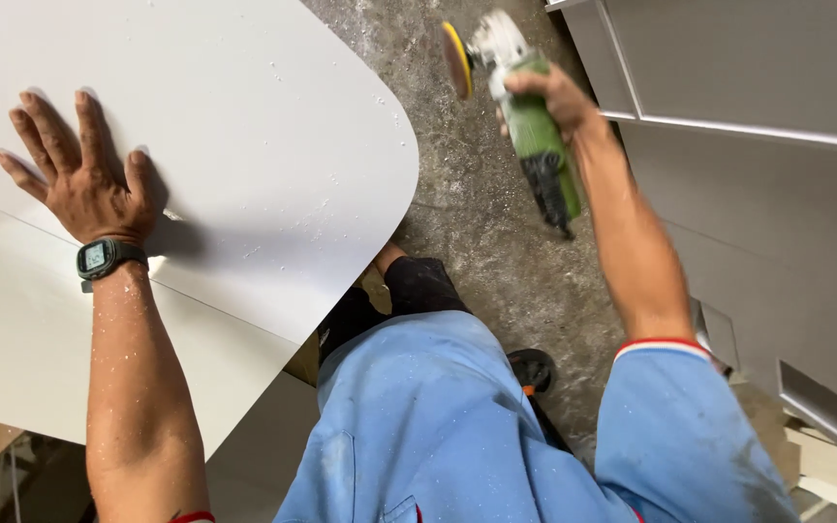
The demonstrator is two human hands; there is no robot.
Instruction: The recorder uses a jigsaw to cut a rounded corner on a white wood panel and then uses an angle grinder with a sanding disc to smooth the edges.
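Head view shows a large white panel (244,126) with a rounded corner, filling the side from 9 to 11 o'clock; the left hand (79,174) lies flat on it, fingers spread. At 1 o'clock, above the dusty floor (496,242), the right hand (554,102) is closed around a green angle grinder (525,116); its yellow disc (455,58) points to 12 o'clock.
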